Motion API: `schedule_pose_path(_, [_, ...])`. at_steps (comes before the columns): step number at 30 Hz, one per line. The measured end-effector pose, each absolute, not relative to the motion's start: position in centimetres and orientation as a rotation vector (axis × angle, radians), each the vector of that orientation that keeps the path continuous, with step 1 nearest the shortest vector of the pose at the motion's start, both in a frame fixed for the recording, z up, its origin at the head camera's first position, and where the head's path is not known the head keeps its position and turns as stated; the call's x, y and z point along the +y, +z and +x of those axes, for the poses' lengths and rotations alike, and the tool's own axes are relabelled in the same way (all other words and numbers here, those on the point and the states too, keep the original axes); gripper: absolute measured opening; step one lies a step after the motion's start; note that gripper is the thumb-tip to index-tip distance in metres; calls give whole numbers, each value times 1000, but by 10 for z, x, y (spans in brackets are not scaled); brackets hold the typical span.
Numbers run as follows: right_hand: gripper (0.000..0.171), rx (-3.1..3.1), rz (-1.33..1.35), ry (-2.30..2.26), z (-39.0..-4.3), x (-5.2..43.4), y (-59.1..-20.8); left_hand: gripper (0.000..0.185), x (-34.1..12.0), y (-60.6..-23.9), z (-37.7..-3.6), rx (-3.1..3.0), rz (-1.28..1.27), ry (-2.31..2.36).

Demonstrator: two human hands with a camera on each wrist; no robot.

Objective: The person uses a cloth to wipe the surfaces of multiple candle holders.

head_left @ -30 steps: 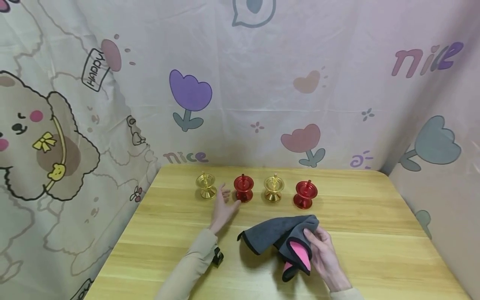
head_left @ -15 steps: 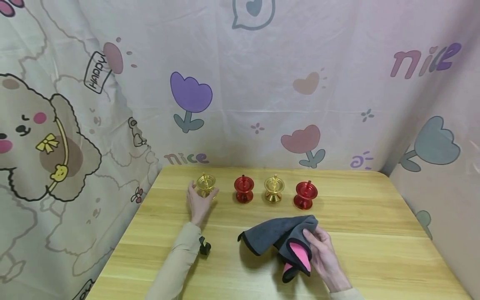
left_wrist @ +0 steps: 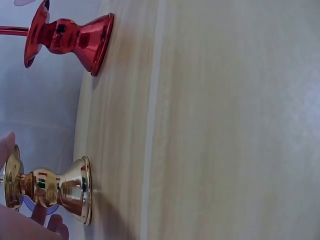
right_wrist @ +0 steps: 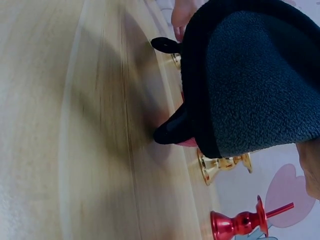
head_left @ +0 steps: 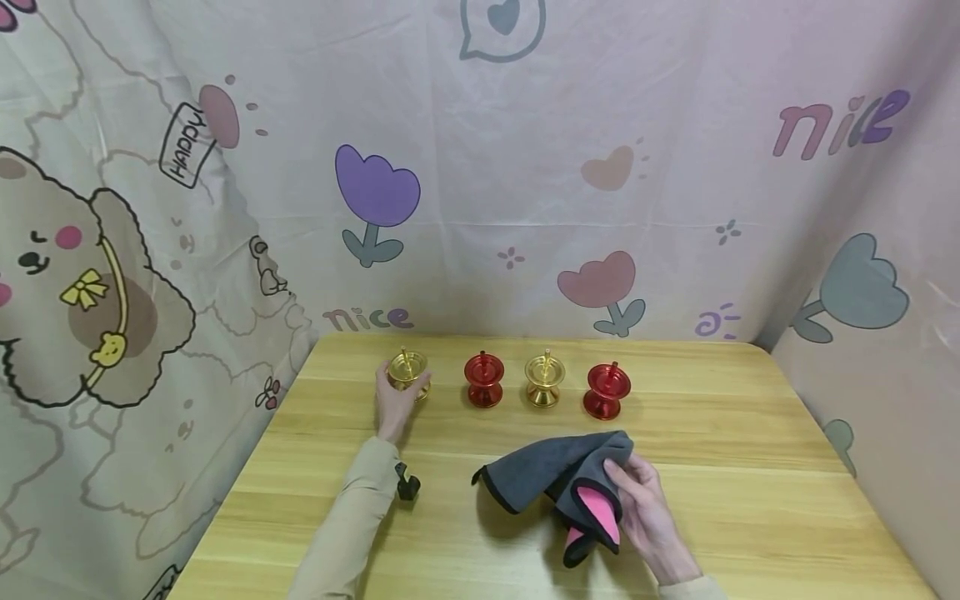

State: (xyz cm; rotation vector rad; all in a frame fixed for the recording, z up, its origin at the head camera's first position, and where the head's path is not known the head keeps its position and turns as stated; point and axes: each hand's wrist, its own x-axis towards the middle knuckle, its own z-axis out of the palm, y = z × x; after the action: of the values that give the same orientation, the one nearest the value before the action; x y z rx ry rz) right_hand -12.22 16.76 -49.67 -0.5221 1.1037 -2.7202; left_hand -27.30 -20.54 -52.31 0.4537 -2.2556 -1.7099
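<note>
Now the left hand (head_left: 395,402) reaches to the far left of a row of four small metal candle holders standing upright near the back edge of the wooden counter (head_left: 750,467). Its grip is curled round the leftmost gold candle holder (head_left: 408,369); in the left wrist view fingertips (left_wrist: 6,145) lie on the cup at its top and others below its stem, while its base rests on the counter. Next in the row, apart from one another, stand a red candle holder (head_left: 483,379), a second gold candle holder (head_left: 543,378) and a second red candle holder (head_left: 607,390).

Nearer the person, the right hand (head_left: 645,512) holds a grey cloth (head_left: 555,471) with a pink inner side, its grip pinched on the folded edge; the cloth's left part droops onto the counter. A cartoon-printed curtain (head_left: 480,167) with tulips and a bear hangs behind the counter and along both sides.
</note>
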Motion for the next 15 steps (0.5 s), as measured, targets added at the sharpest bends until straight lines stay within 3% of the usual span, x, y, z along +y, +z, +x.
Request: schedule_pose_path(15, [48,1081,-539,-2737,-124,166,-500,90,-209,-521,-274,-2177,389,-1836])
